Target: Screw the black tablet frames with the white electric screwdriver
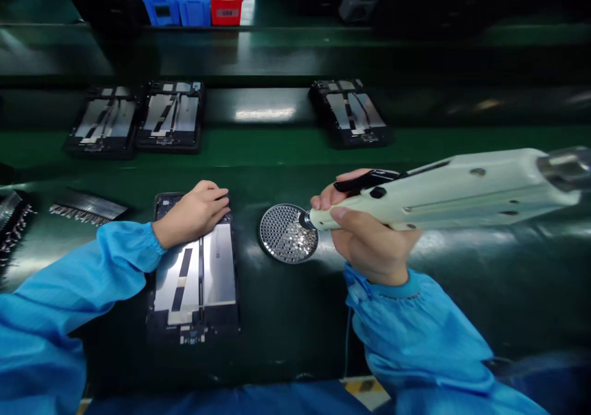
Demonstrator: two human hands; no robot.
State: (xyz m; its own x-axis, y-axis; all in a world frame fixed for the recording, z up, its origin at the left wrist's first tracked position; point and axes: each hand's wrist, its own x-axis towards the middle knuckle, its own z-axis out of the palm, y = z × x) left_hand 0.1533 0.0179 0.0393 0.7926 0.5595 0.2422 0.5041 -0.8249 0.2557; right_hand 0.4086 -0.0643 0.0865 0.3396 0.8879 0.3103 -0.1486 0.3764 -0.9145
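Note:
My right hand (369,236) is wrapped round a pale green electric screwdriver (480,187), with fingers by its black lever. The driver's tip points left, at the right rim of a round perforated screw tray (277,233); shiny small screws lie over the tray's right part. An opened tablet (217,267) lies flat before me, showing silver plates, black strips and a dark frame. My left hand (196,212) is closed over its upper part, fingers bent together towards the right edge. The thumb and whatever is under the palm are hidden.
Several similar opened tablets (170,116) lie farther back, two at left and one tablet (353,113) at right. Dark strips with bristle-like edges (92,205) lie on the left. Blue bins (194,10) and a red bin (226,7) stand on the back shelf.

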